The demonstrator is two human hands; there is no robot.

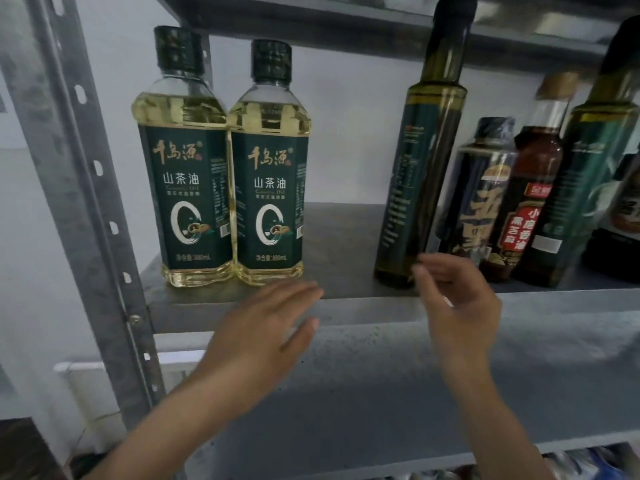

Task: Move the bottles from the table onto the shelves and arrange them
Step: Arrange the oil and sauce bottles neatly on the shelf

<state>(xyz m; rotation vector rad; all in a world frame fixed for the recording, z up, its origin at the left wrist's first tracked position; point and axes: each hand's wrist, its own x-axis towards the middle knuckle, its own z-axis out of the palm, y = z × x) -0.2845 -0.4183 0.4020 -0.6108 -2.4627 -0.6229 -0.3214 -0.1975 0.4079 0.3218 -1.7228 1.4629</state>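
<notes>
On grey metal shelf: dark bottle cluster at right; yellow oil bottle pair at left, upright, touching; tall green bottle between. Below: left hand, fingers straight, empty; right hand, fingers loosely apart by tall green bottle's base, contact unclear.

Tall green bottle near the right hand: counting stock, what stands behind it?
Only bare shelf and pale wall show around the tall green bottle; its body covers whatever is directly behind.

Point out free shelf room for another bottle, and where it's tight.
Bare shelf lies between the right camellia oil bottle and the tall dark green bottle, beyond the left hand. Right of the tall bottle it is crowded: black-capped bottle, sesame oil bottle and a green-labelled bottle stand packed.
</notes>
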